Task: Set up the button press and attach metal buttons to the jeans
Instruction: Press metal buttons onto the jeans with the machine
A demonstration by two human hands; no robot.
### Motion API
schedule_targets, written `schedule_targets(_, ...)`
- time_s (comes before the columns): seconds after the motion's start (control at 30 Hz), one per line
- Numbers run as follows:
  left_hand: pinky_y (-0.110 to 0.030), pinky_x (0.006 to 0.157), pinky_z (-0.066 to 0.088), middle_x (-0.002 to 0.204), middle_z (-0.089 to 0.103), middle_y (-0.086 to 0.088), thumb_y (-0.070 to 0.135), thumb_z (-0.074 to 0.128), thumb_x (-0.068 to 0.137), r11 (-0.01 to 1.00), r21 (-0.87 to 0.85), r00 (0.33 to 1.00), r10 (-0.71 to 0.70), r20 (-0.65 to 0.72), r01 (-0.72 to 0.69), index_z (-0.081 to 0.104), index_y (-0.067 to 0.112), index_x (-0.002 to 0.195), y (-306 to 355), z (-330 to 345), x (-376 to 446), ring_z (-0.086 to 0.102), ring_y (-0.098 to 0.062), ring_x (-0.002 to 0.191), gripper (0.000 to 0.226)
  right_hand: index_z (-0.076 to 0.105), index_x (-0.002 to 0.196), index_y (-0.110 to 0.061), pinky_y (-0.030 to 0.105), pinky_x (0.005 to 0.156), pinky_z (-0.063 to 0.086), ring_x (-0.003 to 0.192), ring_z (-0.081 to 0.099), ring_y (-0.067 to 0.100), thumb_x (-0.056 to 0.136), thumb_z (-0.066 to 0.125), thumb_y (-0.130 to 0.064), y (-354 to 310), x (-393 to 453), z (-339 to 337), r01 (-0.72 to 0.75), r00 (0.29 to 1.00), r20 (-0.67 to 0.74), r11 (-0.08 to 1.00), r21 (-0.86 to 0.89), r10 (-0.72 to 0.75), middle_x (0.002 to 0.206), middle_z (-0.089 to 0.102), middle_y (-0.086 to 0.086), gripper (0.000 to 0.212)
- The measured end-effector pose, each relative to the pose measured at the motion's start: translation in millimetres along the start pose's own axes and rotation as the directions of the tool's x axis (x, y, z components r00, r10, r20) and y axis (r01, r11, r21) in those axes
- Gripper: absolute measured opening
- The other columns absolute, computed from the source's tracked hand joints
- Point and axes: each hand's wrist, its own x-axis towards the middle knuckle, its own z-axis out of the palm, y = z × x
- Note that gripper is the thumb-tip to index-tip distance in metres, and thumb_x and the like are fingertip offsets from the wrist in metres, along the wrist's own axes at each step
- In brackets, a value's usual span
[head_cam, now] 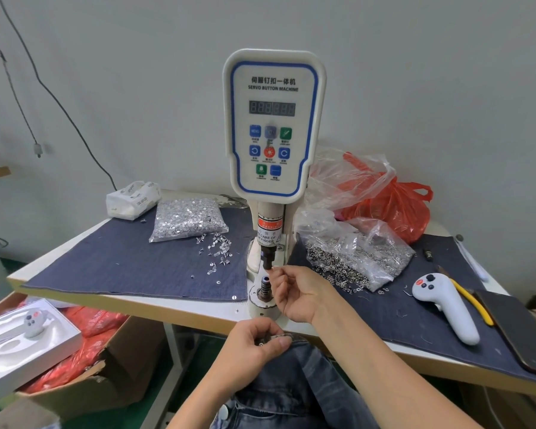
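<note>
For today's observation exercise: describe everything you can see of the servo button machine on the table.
The servo button machine stands upright at the table's front edge, against a grey wall. Its cream, plastic-looking head has a blue-outlined panel, an unlit digit display and blue, green and red buttons. Below, a column with a red warning label ends in a dark upper punch, above a spring-wrapped lower die on a round base. The right hand reaches its fingertips to the punch tip.

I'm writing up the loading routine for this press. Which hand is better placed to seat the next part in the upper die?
Probably the right hand: its fingertips are already at the upper die tip. The left hand is low at the table edge, pinching the jeans waistband.
</note>
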Motion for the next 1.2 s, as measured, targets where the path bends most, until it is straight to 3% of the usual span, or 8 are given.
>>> schedule_targets(0.1, -0.022, 0.061, 0.036, 0.065, 0.055, -0.001, 0.016, 0.071, 0.083, 1.0, -0.008, 1.0, -0.005, -0.014, 0.005, 0.064, 0.014, 0.07, -0.9, -0.3, 2.3, 0.046, -0.01, 0.06, 0.015, 0.057, 0.074, 0.002, 0.012, 0.031, 0.038, 0.033, 0.047, 0.005, 0.093, 0.047, -0.002, 2.6, -5.6, -3.5, 0.068, 0.997, 0.032, 0.997, -0.026, -0.068, 0.049, 0.054, 0.001, 0.022)
schedule_targets(0.2, -0.019, 0.061, 0.036, 0.064, 0.055, 0.002, 0.017, 0.072, 0.083, 0.999, -0.03, 1.0, -0.014, -0.01, 0.014, 0.064, 0.015, 0.069, -0.9, -2.5, 5.1, 0.045, -0.008, 0.06, 0.016, 0.063, 0.085, 0.001, 0.015, 0.036, 0.041, 0.038, 0.05, 0.006, 0.09, 0.056, -0.005, 4.8, -11.5, -12.8, 0.273, 0.953, -0.045, 0.911, -0.311, -0.301, 0.058, 0.064, 0.003, 0.01)
schedule_targets(0.3, -0.02, 0.064, 0.036, 0.066, 0.055, 0.005, 0.029, 0.066, 0.077, 1.0, -0.026, 1.0, -0.007, 0.029, 0.008, 0.064, 0.019, 0.07, 1.0, -5.4, 6.5, 0.047, -0.008, 0.063, 0.013, 0.067, 0.082, -0.005, 0.02, 0.047, 0.045, 0.051, 0.054, 0.011, 0.09, 0.062, -0.018, 11.0, -18.8, -38.5, 0.428, 0.864, 0.122, 0.585, -0.689, -0.489, 0.065, 0.064, 0.004, 0.016)
schedule_targets(0.5, -0.023, 0.061, 0.035, 0.065, 0.053, 0.006, 0.013, 0.064, 0.088, 0.995, 0.09, 0.999, 0.044, -0.006, -0.044, 0.062, 0.025, 0.069, 2.6, -1.6, 12.4, 0.043, -0.006, 0.06, 0.022, 0.068, 0.075, -0.015, 0.022, 0.063, 0.037, 0.067, 0.047, 0.003, 0.078, 0.059, -0.053, 7.9, -22.6, -76.0, 0.422, 0.889, 0.391, 0.096, -0.902, -0.237, 0.067, 0.056, -0.008, 0.039)
schedule_targets(0.67, -0.026, 0.065, 0.04, 0.066, 0.057, 0.01, 0.019, 0.068, 0.086, 0.984, 0.175, 0.994, 0.055, -0.094, -0.038, 0.063, 0.021, 0.074, 2.7, 0.8, 16.0, 0.048, -0.005, 0.062, 0.013, 0.064, 0.079, -0.024, 0.009, 0.063, 0.039, 0.064, 0.051, -0.007, 0.09, 0.063, -0.017, -1.8, -19.3, -80.2, 0.498, 0.867, 0.483, 0.144, -0.855, -0.125, 0.066, 0.061, -0.018, 0.013)
schedule_targets(0.83, -0.021, 0.065, 0.041, 0.073, 0.061, 0.005, 0.021, 0.07, 0.083, 0.972, 0.231, 0.99, 0.073, -0.121, -0.044, 0.062, 0.019, 0.077, 4.4, -5.0, 24.1, 0.049, -0.003, 0.064, 0.01, 0.066, 0.077, -0.009, 0.015, 0.063, 0.043, 0.065, 0.054, 0.005, 0.082, 0.068, -0.006, -3.8, -6.2, -76.8, 0.522, 0.852, 0.484, 0.384, -0.761, -0.199, 0.07, 0.063, -0.003, 0.007)
schedule_targets(1.03, -0.024, 0.063, 0.043, 0.068, 0.064, 0.0, 0.032, 0.07, 0.084, 0.967, 0.253, 0.992, 0.05, -0.117, -0.019, 0.067, 0.014, 0.075, -4.0, -14.7, 28.4, 0.052, -0.003, 0.061, 0.02, 0.069, 0.074, -0.011, 0.014, 0.063, 0.043, 0.063, 0.053, 0.002, 0.086, 0.064, -0.003, 3.2, 9.0, -76.5, 0.51, 0.858, 0.449, 0.314, -0.801, -0.249, 0.067, 0.064, -0.005, 0.015)
schedule_targets(1.2, -0.018, 0.06, 0.041, 0.069, 0.065, 0.009, 0.019, 0.061, 0.09, 0.963, 0.251, 0.837, 0.056, -0.544, 0.098, 0.066, 0.02, 0.075, -18.9, -45.8, 40.2, 0.058, -0.002, 0.066, 0.016, 0.07, 0.074, -0.011, 0.012, 0.062, 0.041, 0.061, 0.052, 0.0, 0.085, 0.067, -0.006, 4.5, 10.3, -80.8, 0.511, 0.857, 0.44, 0.328, -0.795, -0.268, 0.066, 0.063, -0.005, 0.011)
